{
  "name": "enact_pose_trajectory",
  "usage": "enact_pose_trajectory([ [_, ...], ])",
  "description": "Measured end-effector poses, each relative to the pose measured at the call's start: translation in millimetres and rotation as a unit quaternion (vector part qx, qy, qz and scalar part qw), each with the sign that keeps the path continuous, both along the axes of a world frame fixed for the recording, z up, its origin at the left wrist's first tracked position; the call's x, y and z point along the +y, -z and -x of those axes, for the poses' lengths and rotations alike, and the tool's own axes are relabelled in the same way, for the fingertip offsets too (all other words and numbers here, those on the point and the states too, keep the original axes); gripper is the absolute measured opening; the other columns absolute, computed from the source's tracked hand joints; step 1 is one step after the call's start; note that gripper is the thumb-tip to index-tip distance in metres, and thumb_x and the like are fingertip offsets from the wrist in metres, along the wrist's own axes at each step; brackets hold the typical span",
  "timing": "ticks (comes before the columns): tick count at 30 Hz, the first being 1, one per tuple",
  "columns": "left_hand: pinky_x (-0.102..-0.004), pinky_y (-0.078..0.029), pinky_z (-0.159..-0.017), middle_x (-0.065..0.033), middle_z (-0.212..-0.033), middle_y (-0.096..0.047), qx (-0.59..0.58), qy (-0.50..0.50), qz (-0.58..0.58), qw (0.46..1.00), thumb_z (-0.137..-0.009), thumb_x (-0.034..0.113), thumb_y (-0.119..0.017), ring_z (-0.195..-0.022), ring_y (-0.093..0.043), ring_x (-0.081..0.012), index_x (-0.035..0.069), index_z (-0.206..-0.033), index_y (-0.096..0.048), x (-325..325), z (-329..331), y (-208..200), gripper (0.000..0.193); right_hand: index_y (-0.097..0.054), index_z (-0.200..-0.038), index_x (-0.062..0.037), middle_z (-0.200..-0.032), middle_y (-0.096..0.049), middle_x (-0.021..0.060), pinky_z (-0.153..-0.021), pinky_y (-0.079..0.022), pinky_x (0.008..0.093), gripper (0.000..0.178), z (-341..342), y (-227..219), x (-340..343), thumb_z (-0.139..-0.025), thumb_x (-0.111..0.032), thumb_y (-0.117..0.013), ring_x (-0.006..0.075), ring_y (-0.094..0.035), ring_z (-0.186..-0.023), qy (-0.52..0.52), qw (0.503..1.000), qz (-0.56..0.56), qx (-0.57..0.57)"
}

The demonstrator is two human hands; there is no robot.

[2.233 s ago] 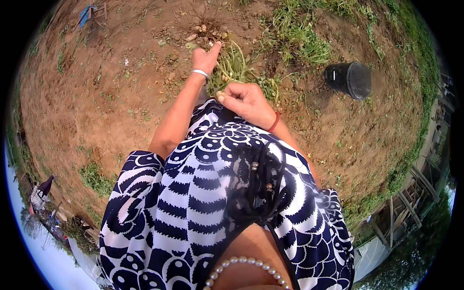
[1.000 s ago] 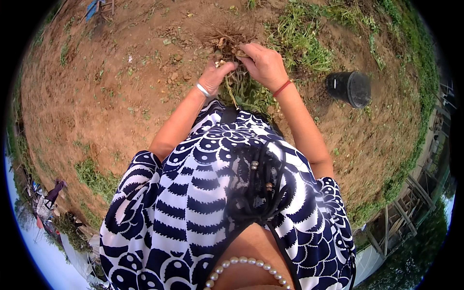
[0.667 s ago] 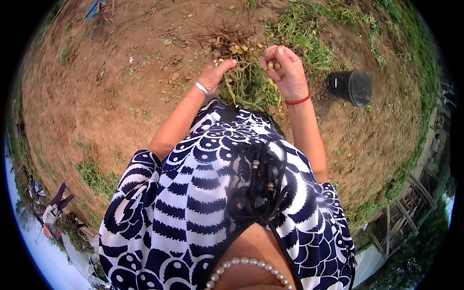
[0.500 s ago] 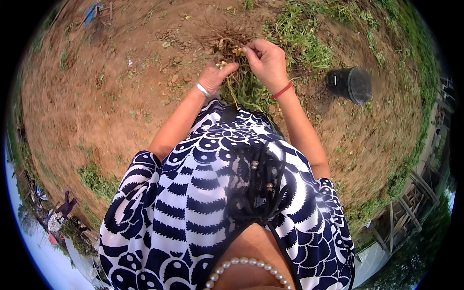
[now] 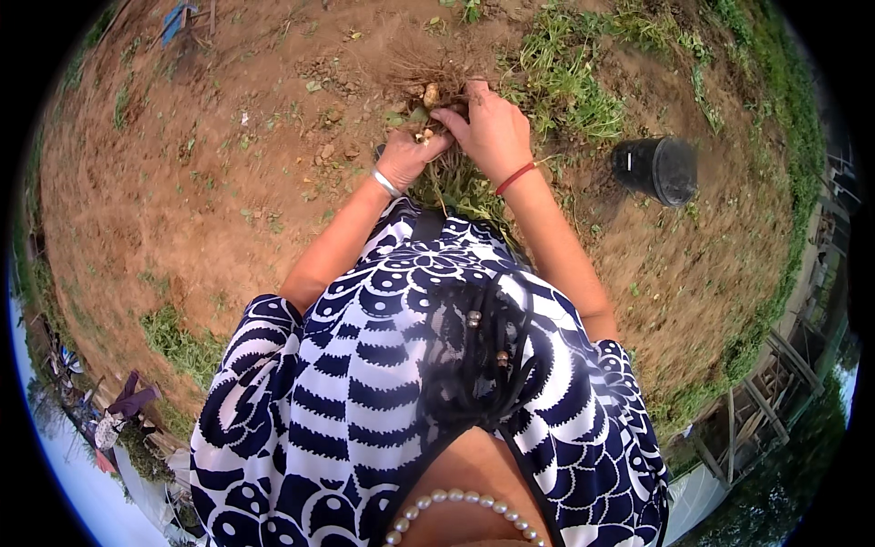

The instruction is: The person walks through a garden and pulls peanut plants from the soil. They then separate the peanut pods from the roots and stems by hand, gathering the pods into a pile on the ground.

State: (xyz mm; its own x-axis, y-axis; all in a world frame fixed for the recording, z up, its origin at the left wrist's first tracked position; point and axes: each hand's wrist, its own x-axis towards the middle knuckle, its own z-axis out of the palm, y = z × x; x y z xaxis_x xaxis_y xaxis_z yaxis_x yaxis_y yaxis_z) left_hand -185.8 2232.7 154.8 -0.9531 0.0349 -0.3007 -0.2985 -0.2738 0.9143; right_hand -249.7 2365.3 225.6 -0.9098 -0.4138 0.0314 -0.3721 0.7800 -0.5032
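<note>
An uprooted peanut plant lies in front of me, its leafy end toward my body and its thin brown roots fanning out away from me. A pale peanut pod shows among the roots. My left hand, with a silver bracelet, is closed beside the stems, and a few peanuts show between its thumb and fingers. My right hand, with a red cord at the wrist, grips the root end, thumb and fingers bent round it. Its fingertips are partly hidden in the roots.
A black bucket stands on the soil to the right. Heaped green plants lie beyond my right hand. Loose leaves and clods dot the brown ground. A blue object is at the far left, and wooden boards are at the right edge.
My right hand has shifted slightly left and nearer to me, closer to my left hand. The root end has turned a little, and a pod shows more plainly.
</note>
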Motion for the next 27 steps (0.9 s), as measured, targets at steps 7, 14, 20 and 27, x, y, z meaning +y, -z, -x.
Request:
enact_pose_trajectory([
  [7, -0.0265, -0.045, -0.072, -0.0023, -0.089, -0.06, -0.078, -0.032, -0.004, 0.996, -0.074, 0.018, -0.068, -0.078, -0.054, -0.0102, -0.002, -0.099, -0.058, -3.3, -0.3, -0.6, 0.034, -0.053, -0.087, -0.0006, -0.069, -0.058, 0.0169, -0.056, -0.045, 0.0385, 0.019, 7.2, 8.4, 30.1, -0.079, -0.016, -0.062, 0.0332, -0.057, -0.062, -0.024, 0.967, 0.209, -0.146],
  [14, -0.0274, -0.046, -0.071, -0.0024, -0.088, -0.061, -0.094, -0.039, -0.08, 0.992, -0.072, 0.017, -0.069, -0.078, -0.056, -0.0107, 0.0, -0.097, -0.058, -2.4, 4.0, 1.9, 0.033, -0.055, -0.086, -0.0033, -0.071, -0.055, 0.0139, -0.058, -0.044, 0.0344, 0.01, 0.1, 16.6, 30.8, -0.079, -0.009, -0.059, 0.0291, -0.057, -0.066, -0.011, 0.957, 0.284, -0.062],
  [20, -0.0272, -0.047, -0.074, -0.003, -0.093, -0.06, -0.048, 0.001, -0.04, 0.998, -0.078, 0.011, -0.061, -0.083, -0.057, -0.0123, 0.002, -0.103, -0.057, -0.2, 8.6, 4.7, 0.028, -0.048, -0.091, -0.0041, -0.068, -0.059, 0.0136, -0.056, -0.047, 0.0401, 0.035, 0.3, 0.3, 19.4, -0.078, -0.032, -0.064, 0.0337, -0.06, -0.065, -0.002, 0.994, 0.107, -0.028],
  [27, -0.0271, -0.047, -0.074, -0.0032, -0.092, -0.06, -0.075, -0.006, -0.039, 0.996, -0.078, 0.011, -0.063, -0.082, -0.057, -0.012, 0.002, -0.101, -0.058, 3.0, 8.5, 0.5, 0.026, -0.049, -0.088, -0.0079, -0.071, -0.058, 0.0105, -0.055, -0.047, 0.04, 0.019, -0.8, 10.9, 23.7, -0.079, -0.02, -0.061, 0.0323, -0.059, -0.068, -0.049, 0.994, 0.088, 0.051],
])
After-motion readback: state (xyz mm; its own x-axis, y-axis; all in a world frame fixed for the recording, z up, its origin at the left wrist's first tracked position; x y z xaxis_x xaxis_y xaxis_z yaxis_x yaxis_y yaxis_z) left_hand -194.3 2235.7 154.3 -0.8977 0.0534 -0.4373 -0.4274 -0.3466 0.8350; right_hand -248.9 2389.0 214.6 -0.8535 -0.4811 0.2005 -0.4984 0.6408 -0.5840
